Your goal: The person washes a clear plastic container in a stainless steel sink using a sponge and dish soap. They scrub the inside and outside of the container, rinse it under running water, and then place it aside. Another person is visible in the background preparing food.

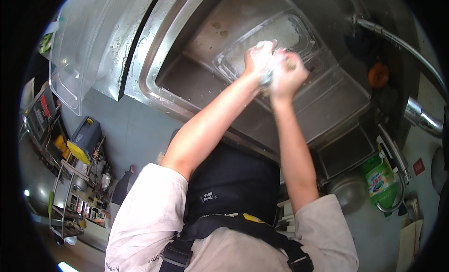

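My left hand (259,60) and my right hand (289,74) are close together over a stainless steel sink basin (200,72). White foam covers much of my left hand. Between the hands is a wet, foamy, greenish cloth or scrubbing pad (266,79), blurred and partly hidden by the fingers. My right hand is curled around part of it; how my left fingers meet it cannot be told. Below them in the basin lies a clear plastic container or lid (231,47) with a rounded rectangular rim, wet with suds.
Clear plastic containers (65,75) stand on the steel counter at the left. A curved metal spray hose (396,37) runs along the right, near a green detergent bottle (380,181). A wheeled rack (66,188) stands at the lower left, with a person (122,186) partly visible beyond.
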The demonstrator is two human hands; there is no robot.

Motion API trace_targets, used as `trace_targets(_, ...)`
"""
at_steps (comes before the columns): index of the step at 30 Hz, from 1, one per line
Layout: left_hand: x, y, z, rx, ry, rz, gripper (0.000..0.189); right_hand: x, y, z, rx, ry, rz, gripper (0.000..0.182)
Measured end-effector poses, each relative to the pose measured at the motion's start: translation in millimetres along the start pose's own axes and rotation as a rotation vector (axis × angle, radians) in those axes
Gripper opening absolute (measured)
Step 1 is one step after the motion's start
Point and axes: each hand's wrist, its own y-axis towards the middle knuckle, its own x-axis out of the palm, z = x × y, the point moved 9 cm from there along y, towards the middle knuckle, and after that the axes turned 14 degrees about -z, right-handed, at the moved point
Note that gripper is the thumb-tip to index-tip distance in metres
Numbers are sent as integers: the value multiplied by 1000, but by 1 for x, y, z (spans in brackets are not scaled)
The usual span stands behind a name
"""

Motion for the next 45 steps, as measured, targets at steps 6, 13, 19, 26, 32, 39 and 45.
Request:
trace_targets(6, 3, 0, -17, 115, -172, -71, 16, -2, 28, 26, 196, 161, -58, 18)
trace_targets(13, 0, -9, -27, 28, -158, 45, 16, 3, 42, 43, 254, 70, -169, 13)
trace_targets(19, -27, 27, -38, 89, -243, -346, 13, 17, 6, 37, 122, -35, -89, 25)
trace_targets(26, -70, -27, -30, -107, -315, -23, 15, -27, -43, 81, 274, -90, -84, 48)
trace_targets(32, -79, -45, -20, -80, -257, 24, 13, -15, -62, 194, 430, -19, -114, 84)
trace_targets(39, -88, -53, -9, -20, -259, -59, 17, 80, -34, 164, 313, 519, -311, 80)
trace_targets(45, -74, -55, 13, 62, -210, -91, 16, 57, -8, 117, 206, 448, -285, 51)
